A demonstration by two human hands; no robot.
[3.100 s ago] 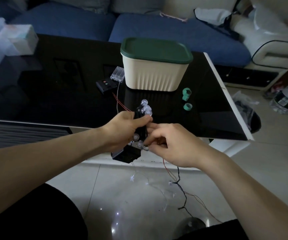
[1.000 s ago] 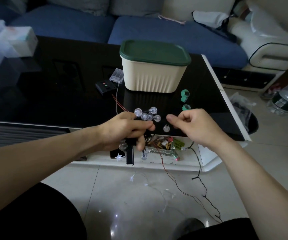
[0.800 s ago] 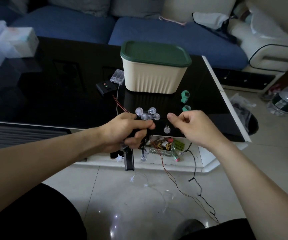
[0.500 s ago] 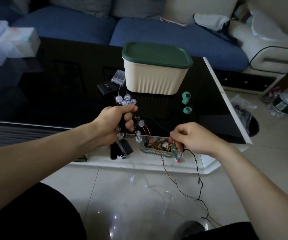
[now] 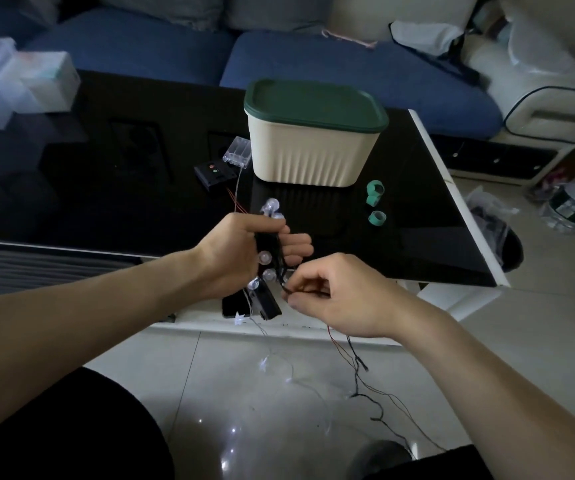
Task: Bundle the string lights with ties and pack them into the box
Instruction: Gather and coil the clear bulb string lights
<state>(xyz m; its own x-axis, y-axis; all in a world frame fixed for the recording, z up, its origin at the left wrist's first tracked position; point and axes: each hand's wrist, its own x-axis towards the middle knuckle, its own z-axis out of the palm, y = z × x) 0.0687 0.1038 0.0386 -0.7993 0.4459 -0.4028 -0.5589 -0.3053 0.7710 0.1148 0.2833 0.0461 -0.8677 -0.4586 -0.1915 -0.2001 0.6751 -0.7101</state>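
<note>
Winding is the step in hand, judging by how things lie: the left hand [image 5: 241, 252] grips a coil of string lights [image 5: 269, 251] just in front of the near edge of the tabletop [image 5: 140, 202], clear bulbs poking out above and below its fingers. The right hand [image 5: 345, 296] pinches the dark wire [image 5: 357, 362] right beside the coil, and the loose tail runs from it down to the floor. A fair length of wire looks unwound, so the next move probably calls for laying another loop into the left hand's grasp. Two green ties [image 5: 374, 206] wait on the tabletop beside the box [image 5: 310, 154], whose green lid is on, so it will need opening before packing.

Dim light blurs the strands; how many loops the coil holds is unclear. The dark block under the left hand is hard to identify.
</note>
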